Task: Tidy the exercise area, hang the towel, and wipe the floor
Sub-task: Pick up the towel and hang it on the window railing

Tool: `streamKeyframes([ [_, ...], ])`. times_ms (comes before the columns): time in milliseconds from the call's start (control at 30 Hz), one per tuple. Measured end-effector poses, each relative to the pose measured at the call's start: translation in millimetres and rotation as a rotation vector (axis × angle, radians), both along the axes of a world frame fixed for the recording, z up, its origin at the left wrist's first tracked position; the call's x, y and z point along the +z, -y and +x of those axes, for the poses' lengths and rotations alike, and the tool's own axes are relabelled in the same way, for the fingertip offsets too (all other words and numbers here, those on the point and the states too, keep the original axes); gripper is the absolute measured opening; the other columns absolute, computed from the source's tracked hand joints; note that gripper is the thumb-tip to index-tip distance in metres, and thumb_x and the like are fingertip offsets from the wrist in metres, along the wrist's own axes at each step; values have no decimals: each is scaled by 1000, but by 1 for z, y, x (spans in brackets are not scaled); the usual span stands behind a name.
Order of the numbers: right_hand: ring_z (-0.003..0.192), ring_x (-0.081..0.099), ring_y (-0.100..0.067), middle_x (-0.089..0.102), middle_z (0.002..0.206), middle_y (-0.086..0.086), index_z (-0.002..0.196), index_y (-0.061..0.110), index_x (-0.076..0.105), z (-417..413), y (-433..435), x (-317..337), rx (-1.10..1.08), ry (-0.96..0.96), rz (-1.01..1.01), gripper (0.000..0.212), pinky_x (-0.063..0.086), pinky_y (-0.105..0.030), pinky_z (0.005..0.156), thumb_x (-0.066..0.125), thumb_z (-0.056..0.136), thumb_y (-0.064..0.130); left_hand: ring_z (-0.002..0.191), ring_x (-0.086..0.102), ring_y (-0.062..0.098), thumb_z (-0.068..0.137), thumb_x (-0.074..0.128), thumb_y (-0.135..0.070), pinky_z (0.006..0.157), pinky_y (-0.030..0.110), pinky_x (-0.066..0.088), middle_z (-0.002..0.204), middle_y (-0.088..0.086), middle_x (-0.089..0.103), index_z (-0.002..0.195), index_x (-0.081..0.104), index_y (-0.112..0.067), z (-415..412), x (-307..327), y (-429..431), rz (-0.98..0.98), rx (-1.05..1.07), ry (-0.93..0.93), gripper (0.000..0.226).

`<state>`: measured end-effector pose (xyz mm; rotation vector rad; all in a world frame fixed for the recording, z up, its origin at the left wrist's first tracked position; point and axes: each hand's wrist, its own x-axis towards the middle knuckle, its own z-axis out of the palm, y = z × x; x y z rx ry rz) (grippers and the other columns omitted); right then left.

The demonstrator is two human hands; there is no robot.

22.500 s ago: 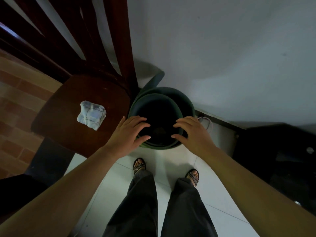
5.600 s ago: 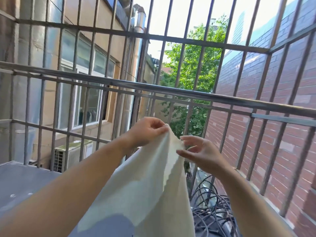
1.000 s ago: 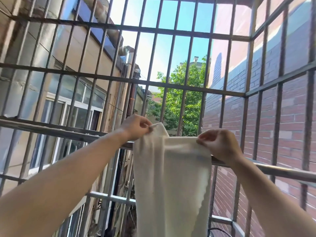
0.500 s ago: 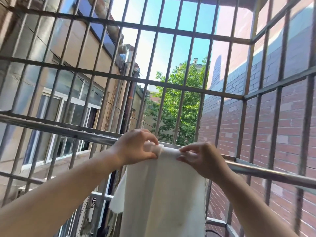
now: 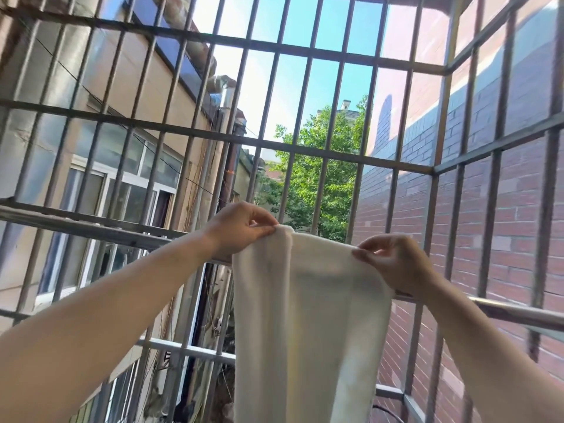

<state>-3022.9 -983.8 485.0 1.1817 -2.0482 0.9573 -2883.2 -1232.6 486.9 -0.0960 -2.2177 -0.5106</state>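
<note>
A white towel (image 5: 308,325) hangs folded over a horizontal metal rail (image 5: 91,228) that crosses the view from left to right. Its lower part drops out of the bottom of the frame. My left hand (image 5: 241,230) pinches the towel's top left corner at the rail. My right hand (image 5: 393,264) pinches the top right edge, a little lower along the sloping rail. The stretch of rail under the towel and both hands is hidden.
A cage of grey metal bars (image 5: 329,59) encloses the space in front and on the right. Beyond it stand a beige building with windows (image 5: 100,166), a red brick wall (image 5: 518,209) and a green tree (image 5: 317,178). A lower crossbar (image 5: 183,351) runs behind the towel.
Half a second ago my hands were close together on the bunched top edge; now they are spread apart and the towel lies wider and flatter over the rail.
</note>
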Motion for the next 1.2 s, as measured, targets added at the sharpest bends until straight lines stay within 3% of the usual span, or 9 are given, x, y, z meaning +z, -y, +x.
streamKeyframes([
  [100,61,56,6,69,74,2,85,11,75,-6,-12,1,-29,53,-34,12,41,-2,53,74,77,20,92,59,9,87,64,-22,86,24,45,92,-11,64,105,69,-20,-2,2,11,18,58,44,19],
  [167,62,58,9,68,74,9,83,18,75,-3,-14,-2,-49,62,-11,11,43,-5,56,76,75,25,92,62,8,86,66,-24,85,23,47,93,-13,65,106,68,-23,-4,-2,12,13,78,104,20],
  [300,74,62,5,68,80,16,85,25,74,17,0,-14,-14,-13,36,14,48,-13,65,78,72,30,81,64,1,83,70,-24,69,6,46,87,-15,66,100,70,-25,-5,-19,-5,-22,46,38,17],
  [400,72,61,6,69,82,15,88,26,75,32,22,-27,28,-72,110,21,44,-12,65,78,71,36,78,64,4,83,70,-28,71,15,48,84,-13,69,95,73,-25,-5,-31,-16,-84,35,33,13],
  [567,94,65,-12,72,101,8,100,28,72,41,49,-36,-80,-200,135,37,42,-21,76,74,70,49,85,64,6,81,70,-32,80,24,51,91,-9,71,92,73,-27,6,-36,-10,-124,89,-12,13],
  [767,93,65,-21,72,100,3,103,27,70,49,75,-38,-53,-231,144,36,50,-31,77,71,74,49,78,57,6,74,75,-32,70,18,41,85,-14,61,91,71,-27,26,-47,4,-241,221,-110,18],
  [933,92,65,-21,72,99,5,102,28,71,46,80,-42,-64,-230,108,35,50,-29,75,69,75,51,77,56,10,73,74,-35,67,20,39,85,-7,60,87,65,-23,29,-56,10,-169,304,-180,21],
  [1200,95,64,-20,72,99,6,101,29,71,47,80,-43,-71,-215,86,33,45,-27,73,69,76,49,79,61,15,83,64,-22,69,23,45,86,-1,65,85,68,-17,29,-53,4,-127,319,-164,7],
])
